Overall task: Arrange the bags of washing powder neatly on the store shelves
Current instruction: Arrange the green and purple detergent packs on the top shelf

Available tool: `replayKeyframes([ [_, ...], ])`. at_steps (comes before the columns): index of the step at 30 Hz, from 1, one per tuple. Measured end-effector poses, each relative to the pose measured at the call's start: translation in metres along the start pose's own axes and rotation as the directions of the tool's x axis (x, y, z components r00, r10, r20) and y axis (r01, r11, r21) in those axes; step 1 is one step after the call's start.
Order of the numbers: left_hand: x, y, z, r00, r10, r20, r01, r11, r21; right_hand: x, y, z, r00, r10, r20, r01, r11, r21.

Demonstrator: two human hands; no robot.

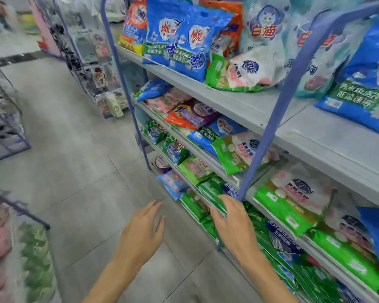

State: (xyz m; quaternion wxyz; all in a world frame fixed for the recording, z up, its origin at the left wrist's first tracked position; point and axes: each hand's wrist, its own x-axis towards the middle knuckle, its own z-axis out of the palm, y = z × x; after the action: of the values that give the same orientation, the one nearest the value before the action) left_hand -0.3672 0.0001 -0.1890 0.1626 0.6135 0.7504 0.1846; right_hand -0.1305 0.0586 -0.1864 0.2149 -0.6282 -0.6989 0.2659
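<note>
A shop aisle with a grey tiled floor (74, 149) runs away to the upper left. Grey shelves (239, 101) on a blue-purple frame (265, 136) fill the right side, and wire racks (4, 110) of blurred goods stand on the left.

Head view: on the top shelf, blue bags (175, 40) of washing powder stand upright and lean against one another. Just right of them a white and green bag (239, 73) lies flat near the shelf's front edge. A pale bag with a cat picture (265, 22) stands behind it, and another large blue bag (363, 84) stands further right.

The second shelf holds a loose mix of bags lying at different angles. Among them are a purple bag (197, 114) and a green and white bag (239, 152) that juts over the front edge.

On the shelf below, green bags (208, 193) lie stacked flat, and a light blue bag (173, 186) hangs over the edge at their left end.

The left hand (140, 230) is out over the floor, well apart from the shelves, its fingers straight, spread and holding nothing. The right hand (230, 219) is just beside the foot of the frame post, with its fingers loosely curved at the front edge of the green bags. They are not closed around a bag, and I cannot tell whether the tips touch one.
</note>
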Motion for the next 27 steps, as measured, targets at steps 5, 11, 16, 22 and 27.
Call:
replayKeyframes([
  [5, 0.077, -0.012, -0.017, 1.0, -0.01, 0.017, 0.009, 0.999, 0.032, 0.079, -0.021, 0.019, 0.999, 0.04, 0.009, -0.041, 0.998, 0.05],
  [11, 0.167, -0.025, -0.024, 0.996, 0.074, 0.057, -0.077, 0.996, 0.038, 0.145, -0.044, 0.04, 0.994, 0.109, -0.004, -0.109, 0.993, 0.049],
  [16, 0.247, -0.053, -0.022, 0.981, 0.165, 0.099, -0.161, 0.986, -0.043, 0.198, -0.063, 0.064, 0.977, 0.198, -0.085, -0.192, 0.979, 0.074],
  [22, 0.35, -0.084, -0.024, 0.942, 0.29, 0.17, -0.278, 0.956, -0.093, 0.267, -0.085, 0.097, 0.928, 0.298, -0.223, -0.291, 0.955, 0.061],
  [27, 0.433, -0.08, -0.009, 0.903, 0.396, 0.165, -0.39, 0.918, -0.07, 0.331, -0.077, 0.114, 0.886, 0.301, -0.352, -0.309, 0.95, 0.036],
])
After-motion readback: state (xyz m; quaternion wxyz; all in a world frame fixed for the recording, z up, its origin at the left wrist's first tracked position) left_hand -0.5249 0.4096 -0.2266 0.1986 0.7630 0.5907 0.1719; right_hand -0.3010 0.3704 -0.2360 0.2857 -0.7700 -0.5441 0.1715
